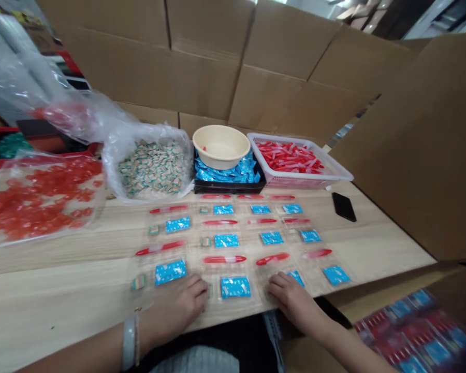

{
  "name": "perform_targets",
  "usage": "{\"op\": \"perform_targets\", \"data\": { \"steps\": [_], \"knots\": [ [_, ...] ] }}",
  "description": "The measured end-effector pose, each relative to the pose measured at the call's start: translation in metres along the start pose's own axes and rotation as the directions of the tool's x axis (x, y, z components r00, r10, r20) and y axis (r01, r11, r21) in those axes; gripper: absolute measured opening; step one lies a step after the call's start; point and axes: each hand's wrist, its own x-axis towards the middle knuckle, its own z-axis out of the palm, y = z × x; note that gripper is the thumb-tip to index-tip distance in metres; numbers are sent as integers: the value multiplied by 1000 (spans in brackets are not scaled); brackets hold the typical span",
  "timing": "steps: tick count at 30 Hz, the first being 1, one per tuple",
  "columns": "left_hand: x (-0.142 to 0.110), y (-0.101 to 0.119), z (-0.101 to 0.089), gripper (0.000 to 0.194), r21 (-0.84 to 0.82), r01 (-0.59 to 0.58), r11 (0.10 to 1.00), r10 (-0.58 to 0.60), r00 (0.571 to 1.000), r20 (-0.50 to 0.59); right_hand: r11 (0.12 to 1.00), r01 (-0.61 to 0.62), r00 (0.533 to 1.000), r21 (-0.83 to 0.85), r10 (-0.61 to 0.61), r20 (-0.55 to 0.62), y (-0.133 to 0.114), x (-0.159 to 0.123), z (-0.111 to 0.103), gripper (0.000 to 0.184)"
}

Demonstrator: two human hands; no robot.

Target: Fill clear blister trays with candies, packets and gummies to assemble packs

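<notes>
Clear plastic trays lie in rows on the table, most with a red pen (224,259) and a blue dotted packet (235,287). Several on the left also hold a small striped block (139,282). My left hand (182,306) is closed at the lower left of a front tray, with a sliver of a striped block at its fingertips. My right hand (291,299) rests closed on the front tray to the right, beside a partly covered blue packet (296,278). Its fingertips hide whatever they may hold.
Along the back stand a plastic bag of striped blocks (155,168), a cream bowl (221,147) over a black bin (230,187) of blue packets, and a white basket (314,181) of pens. Red pieces (42,199) lie left, a phone (344,206) right. Cardboard walls (209,77) enclose the table.
</notes>
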Motion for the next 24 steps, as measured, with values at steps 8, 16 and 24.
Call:
{"op": "perform_targets", "data": {
  "steps": [8, 16, 24],
  "knots": [
    [-3, -63, -64, 27, -156, 210, 965, -241, 946, -215, 976, -27, 989, 214, 57, -135, -7, 54, -48, 15],
    [32, -231, -109, 29, -82, 644, 761, -616, 675, -407, 935, 226, 945, 274, -143, -293, -92, 293, -68, 32],
    [67, -293, -93, 46, 251, 468, 847, -430, 882, -194, 1000, -5, 969, -22, -1, -246, -118, 428, -45, 37]
  ]
}}
